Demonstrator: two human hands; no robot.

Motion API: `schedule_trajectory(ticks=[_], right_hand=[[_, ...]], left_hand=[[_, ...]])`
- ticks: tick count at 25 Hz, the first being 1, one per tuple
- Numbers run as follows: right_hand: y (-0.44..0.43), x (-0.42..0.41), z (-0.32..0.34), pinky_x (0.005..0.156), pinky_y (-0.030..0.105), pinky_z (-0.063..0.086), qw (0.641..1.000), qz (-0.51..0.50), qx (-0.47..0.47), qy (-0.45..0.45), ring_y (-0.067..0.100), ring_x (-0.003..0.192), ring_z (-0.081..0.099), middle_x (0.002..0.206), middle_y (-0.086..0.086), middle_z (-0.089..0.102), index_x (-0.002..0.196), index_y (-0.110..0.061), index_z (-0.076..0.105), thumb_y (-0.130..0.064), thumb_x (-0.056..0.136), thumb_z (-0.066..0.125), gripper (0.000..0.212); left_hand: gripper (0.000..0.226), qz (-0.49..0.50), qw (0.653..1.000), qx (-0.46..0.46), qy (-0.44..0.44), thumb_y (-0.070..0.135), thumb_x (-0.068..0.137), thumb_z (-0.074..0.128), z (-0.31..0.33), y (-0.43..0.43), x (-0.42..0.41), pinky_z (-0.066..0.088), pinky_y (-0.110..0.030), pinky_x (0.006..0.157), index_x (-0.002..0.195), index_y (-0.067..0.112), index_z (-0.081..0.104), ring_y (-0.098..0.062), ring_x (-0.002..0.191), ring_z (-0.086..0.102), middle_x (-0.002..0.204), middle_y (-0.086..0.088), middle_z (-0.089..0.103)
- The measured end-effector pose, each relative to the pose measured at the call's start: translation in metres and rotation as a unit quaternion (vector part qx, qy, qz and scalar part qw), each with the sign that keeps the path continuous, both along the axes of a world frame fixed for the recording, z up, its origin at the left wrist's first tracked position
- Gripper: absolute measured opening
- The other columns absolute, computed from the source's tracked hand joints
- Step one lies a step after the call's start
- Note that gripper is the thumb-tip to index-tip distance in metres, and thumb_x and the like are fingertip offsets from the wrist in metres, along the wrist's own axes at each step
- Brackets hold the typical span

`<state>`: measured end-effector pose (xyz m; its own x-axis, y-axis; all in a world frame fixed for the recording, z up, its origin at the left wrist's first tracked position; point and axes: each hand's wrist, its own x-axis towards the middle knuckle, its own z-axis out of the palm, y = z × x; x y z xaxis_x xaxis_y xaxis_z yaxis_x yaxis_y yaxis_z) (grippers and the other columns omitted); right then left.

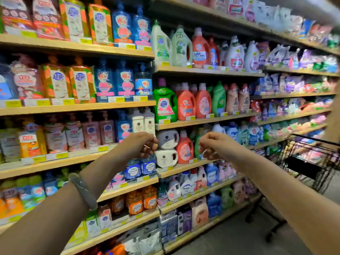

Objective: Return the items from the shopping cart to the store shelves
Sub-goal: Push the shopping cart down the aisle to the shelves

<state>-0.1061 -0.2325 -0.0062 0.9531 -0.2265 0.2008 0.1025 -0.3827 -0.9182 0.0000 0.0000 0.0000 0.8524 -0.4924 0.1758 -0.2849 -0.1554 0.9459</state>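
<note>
As both hover before the shelves, left hand and right hand are clenched, empty

Supermarket aisle — wooden shelves of detergent bottles, yellow price tags, shopping cart

Black wire cart, contents unclear, beside stocked wooden shelves

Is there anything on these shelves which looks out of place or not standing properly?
Yes. Two white jugs seem to lie on their sides, one stacked on the other, on the shelf beside an upright orange bottle. The bottles around them stand upright, so this pair looks odd.
</note>
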Motion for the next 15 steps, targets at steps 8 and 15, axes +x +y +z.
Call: schedule_trajectory(ticks=[8,15], right_hand=[[-0.155,-0.013,-0.045,0.056,0.036,0.041,0.872,-0.239,-0.426,0.024,0.024,0.064,0.054,0.071,0.004,0.058,0.085,-0.012,0.055,-0.038,0.098,0.043,0.031],[-0.315,0.021,-0.112,0.069,0.036,0.047,0.889,-0.316,-0.307,0.121,0.028,0.078,0.061,0.081,0.010,0.066,0.087,-0.008,0.062,-0.037,0.096,0.046,0.034]], left_hand=[[0.015,-0.074,0.981,0.092,-0.154,0.024,0.097,0.047,-0.041,-0.196,0.046,0.047,-0.029,0.071,0.101,0.013,0.057,-0.014,0.074,0.059,0.086,-0.002,0.066],[0.014,-0.194,0.980,0.031,-0.020,0.015,0.099,0.042,-0.078,-0.429,0.104,0.044,-0.018,0.056,0.097,0.007,0.054,-0.009,0.060,0.057,0.080,-0.005,0.061]])
